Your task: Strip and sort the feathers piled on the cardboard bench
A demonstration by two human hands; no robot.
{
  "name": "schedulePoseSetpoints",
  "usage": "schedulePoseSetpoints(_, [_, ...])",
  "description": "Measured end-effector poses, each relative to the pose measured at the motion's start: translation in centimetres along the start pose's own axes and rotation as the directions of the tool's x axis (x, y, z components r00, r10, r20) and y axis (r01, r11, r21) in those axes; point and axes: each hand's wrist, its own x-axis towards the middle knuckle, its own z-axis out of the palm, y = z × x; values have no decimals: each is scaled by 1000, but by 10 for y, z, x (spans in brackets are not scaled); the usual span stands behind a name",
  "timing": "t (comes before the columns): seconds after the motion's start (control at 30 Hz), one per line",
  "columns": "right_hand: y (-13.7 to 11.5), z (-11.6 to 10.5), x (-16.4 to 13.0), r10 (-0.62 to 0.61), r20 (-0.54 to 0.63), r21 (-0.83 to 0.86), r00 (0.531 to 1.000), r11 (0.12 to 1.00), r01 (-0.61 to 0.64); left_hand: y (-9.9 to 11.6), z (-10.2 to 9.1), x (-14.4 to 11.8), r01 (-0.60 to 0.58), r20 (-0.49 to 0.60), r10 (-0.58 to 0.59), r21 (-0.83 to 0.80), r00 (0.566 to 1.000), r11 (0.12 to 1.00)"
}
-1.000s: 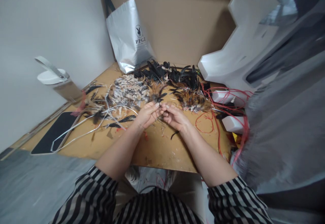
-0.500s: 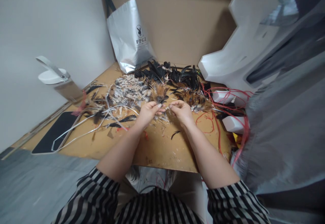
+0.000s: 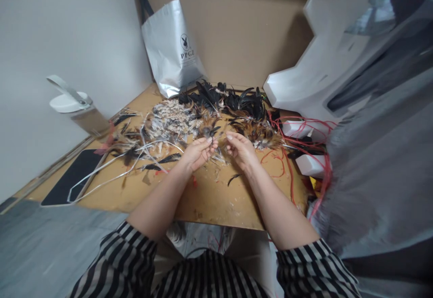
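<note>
Fluffy feather tuft (image 3: 210, 131), shiny foil-like bag (image 3: 169, 48), scuffed wood-look tabletop (image 3: 216, 199), matt grey cloth (image 3: 379, 176), smooth plastic-looking lid (image 3: 69, 103).

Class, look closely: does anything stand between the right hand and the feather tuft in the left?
Nothing visible stands between the right hand and the fanned top of the feather tuft, just a gap. The left hand covers its base.

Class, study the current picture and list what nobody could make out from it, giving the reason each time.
All in the head view:
Base of the feather tuft: hidden by the fingers of the left hand.
Whatever the right hand may be pinching: too small and blurred.
Inside of the silver bag: hidden by its own walls.
Fine print below "PPGZ": too small.
Full extent of the grey cloth: cut off by the right edge.
</note>
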Motion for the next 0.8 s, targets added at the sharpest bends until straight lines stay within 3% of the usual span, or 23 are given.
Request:
schedulePoseSetpoints(0.2, [11, 6, -1, -70, 37, -48, 997, 996, 72, -2, 3, -3, 29, 52, -30, 31, 998, 999])
schedulePoseSetpoints(0.37, [11, 6, -2, -125, 22, -161, 992, 979, 127, -5, 4, -3, -35, 15, 32, 194, 999, 980])
schedulePoseSetpoints(0.57, [11, 7, -3, -184, -29, -283, 982, 944, 168, -7, 7, -2, -124, -19, 145, 419, 989, 899])
schedulePoseSetpoints(0.8, [14, 5, -2, -213, -16, -302, 977, 933, 199, -5, 9, -4, -136, 1, 159, 518, 987, 844])
